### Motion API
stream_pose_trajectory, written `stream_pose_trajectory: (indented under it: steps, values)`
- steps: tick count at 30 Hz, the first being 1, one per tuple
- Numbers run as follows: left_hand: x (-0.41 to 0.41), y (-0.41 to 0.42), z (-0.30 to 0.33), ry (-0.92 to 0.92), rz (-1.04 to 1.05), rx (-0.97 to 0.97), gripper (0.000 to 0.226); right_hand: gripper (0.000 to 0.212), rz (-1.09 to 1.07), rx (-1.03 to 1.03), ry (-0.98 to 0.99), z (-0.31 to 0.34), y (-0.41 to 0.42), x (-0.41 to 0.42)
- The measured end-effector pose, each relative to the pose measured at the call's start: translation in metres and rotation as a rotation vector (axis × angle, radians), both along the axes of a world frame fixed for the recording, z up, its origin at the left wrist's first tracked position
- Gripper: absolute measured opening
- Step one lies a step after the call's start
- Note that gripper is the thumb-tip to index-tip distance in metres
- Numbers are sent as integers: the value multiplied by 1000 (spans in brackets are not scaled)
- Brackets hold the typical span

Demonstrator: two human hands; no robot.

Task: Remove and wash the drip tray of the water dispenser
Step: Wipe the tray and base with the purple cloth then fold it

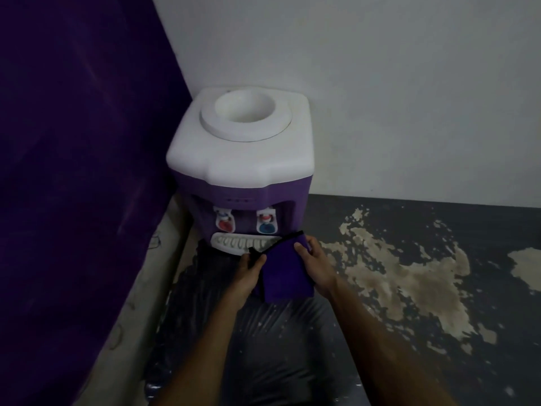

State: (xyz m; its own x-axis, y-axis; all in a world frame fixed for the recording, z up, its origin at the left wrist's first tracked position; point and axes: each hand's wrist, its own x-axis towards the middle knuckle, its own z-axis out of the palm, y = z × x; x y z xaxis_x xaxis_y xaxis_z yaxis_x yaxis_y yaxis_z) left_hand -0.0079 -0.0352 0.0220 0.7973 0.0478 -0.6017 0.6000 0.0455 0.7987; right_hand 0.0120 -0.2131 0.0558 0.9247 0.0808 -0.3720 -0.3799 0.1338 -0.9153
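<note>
A purple water dispenser (243, 159) with a white top stands in the corner, no bottle on it. Its white slotted drip tray (234, 243) sits at the base under a red tap (224, 222) and a blue tap (266, 224). Just in front of the tray's right end, both hands hold a folded purple cloth (285, 273) with a black edge. My left hand (250, 272) pinches the cloth's left edge. My right hand (314, 263) grips its right side. The cloth hides the tray's right end.
A purple curtain (73, 171) hangs along the left side. A white wall (409, 98) is behind the dispenser. Clear plastic sheeting (263, 347) covers the surface below my arms. The dark floor (439, 288) to the right has worn pale patches.
</note>
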Motion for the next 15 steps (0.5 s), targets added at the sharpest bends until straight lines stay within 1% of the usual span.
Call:
stream_pose_trajectory:
  steps: [2,4,7,9,11,13,15]
  values:
    - [-2,13,2,-61,46,-16,46,21,-10,3,1,0,14,-1]
    - [-4,23,4,-92,39,-19,41,26,-13,-24,-3,-3,25,-2]
    - [-5,38,5,-124,21,38,41,36,-11,-73,4,-9,40,-6]
    - [-4,47,1,-132,8,92,48,44,4,-127,-6,-11,48,-10]
    - [-3,57,-5,-114,-21,114,54,52,6,-163,-31,-14,56,-13]
    - [-3,67,-11,-66,-49,98,50,57,6,-181,-36,-16,61,-15]
    - [-3,74,-14,-20,-47,62,41,58,38,-240,-19,-16,66,-17]
